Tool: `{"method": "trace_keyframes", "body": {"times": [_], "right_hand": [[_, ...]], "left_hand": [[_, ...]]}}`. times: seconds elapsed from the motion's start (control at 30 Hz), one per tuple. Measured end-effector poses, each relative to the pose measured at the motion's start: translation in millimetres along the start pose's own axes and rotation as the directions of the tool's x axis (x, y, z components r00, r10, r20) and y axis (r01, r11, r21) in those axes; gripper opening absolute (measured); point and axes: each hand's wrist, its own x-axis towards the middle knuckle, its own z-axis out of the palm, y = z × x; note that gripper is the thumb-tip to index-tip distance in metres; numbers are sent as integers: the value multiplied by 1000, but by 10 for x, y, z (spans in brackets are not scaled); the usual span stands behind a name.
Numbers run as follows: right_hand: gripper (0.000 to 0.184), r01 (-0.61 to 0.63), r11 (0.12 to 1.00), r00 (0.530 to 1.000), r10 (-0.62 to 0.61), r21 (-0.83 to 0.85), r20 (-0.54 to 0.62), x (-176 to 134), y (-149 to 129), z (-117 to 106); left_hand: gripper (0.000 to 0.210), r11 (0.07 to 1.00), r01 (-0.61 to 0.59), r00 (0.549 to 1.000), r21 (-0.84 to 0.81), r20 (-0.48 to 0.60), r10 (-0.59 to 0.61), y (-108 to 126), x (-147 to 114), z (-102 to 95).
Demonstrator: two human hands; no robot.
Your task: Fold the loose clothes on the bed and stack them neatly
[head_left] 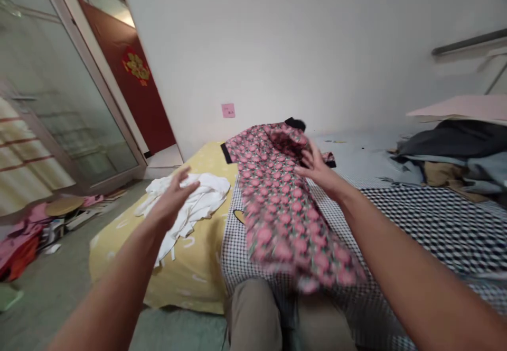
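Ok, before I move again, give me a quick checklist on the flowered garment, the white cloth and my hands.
1. Left hand free: ok, open and holding nothing.
2. Right hand clear of the flowered garment: cannot tell; it is open at the garment's side, contact unclear.
3. Garment smooth throughout: not ok, rumpled near the right hand.
4. Garment's lower end settled: cannot tell, blurred.
5. White cloth apart from the garment: ok, it lies on the yellow sheet.

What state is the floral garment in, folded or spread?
Mostly spread: the garment has one sleeve out, and its body runs down over the checked sheet. It's rumpled near the right hand; its hem is blurred.
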Motion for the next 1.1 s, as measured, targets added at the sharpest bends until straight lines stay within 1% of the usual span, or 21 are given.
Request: {"method": "trace_keyframes", "body": {"times": [0.03,0.07,0.1,0.17,0.2,0.23,0.27,0.33,0.4,0.47,0.53,0.6,0.63,0.7,0.77,0.83,0.9,0.93,1.0,1.03,1.1], "right_hand": [[104,-60,998,996,61,-5,72,-150,178,71],[97,-117,993,988,120,-26,100,-352,382,126],[88,-147,985,984,155,-88,88,-582,599,158],[73,-194,948,978,206,-254,20,-1049,1017,157],[66,-230,933,972,236,-277,-10,-1251,1189,132],[60,-249,921,968,250,-299,-35,-1419,1324,100],[53,-256,919,967,249,-300,-62,-1545,1421,70],[43,-247,935,965,214,-255,-150,-1683,1515,33],[38,-243,950,941,181,-197,-287,-1709,1531,41],[39,-276,949,889,191,-154,-415,-1693,1531,80],[43,-317,941,842,222,-118,-492,-1690,1542,124],[45,-340,938,808,253,-71,-532,-1713,1557,154],[45,-346,937,797,265,-51,-542,-1730,1561,163],[43,-350,936,788,281,-24,-548,-1765,1557,172],[40,-345,938,794,280,-21,-540,-1789,1540,178],[37,-334,941,807,261,-46,-530,-1798,1526,186],[34,-321,942,818,225,-95,-529,-1796,1521,197],[32,-312,942,822,203,-123,-532,-1793,1522,202],[28,-288,940,832,150,-184,-535,-1783,1524,211],[27,-276,937,838,125,-213,-532,-1779,1524,214],[25,-258,932,846,90,-255,-526,-1773,1521,217]], "left_hand": [[71,996,94,991,8,90,-94,-235,-123,-9],[65,982,185,968,26,169,-186,-509,-290,-25],[64,964,262,943,37,203,-264,-804,-486,-38],[66,910,415,890,6,207,-407,-1393,-894,-24],[69,852,522,843,-41,175,-508,-1657,-1078,12],[71,799,591,802,-115,192,-566,-1887,-1237,68],[70,747,636,771,-194,177,-611,-2070,-1363,144],[63,687,638,756,-347,115,-644,-2268,-1520,344],[55,707,542,795,-454,5,-606,-2235,-1557,574],[51,780,437,851,-448,-74,-519,-2019,-1495,801],[48,877,347,915,-333,-86,-395,-1727,-1359,1026],[43,966,196,976,-168,-60,-209,-1466,-1184,1286],[40,990,104,994,-93,-37,-107,-1370,-1094,1441],[36,997,-74,997,5,14,74,-1260,-929,1802],[37,985,-161,984,61,91,156,-1241,-799,2192],[44,976,-148,975,161,190,117,-1263,-703,2542],[51,935,-117,955,335,296,13,-1285,-640,2791],[54,897,-125,942,425,334,-27,-1289,-620,2870],[60,811,-191,922,553,384,-44,-1286,-599,2945],[62,778,-231,917,584,397,-26,-1284,-594,2949],[58,781,-265,919,565,393,27,-1296,-582,2910]]}}
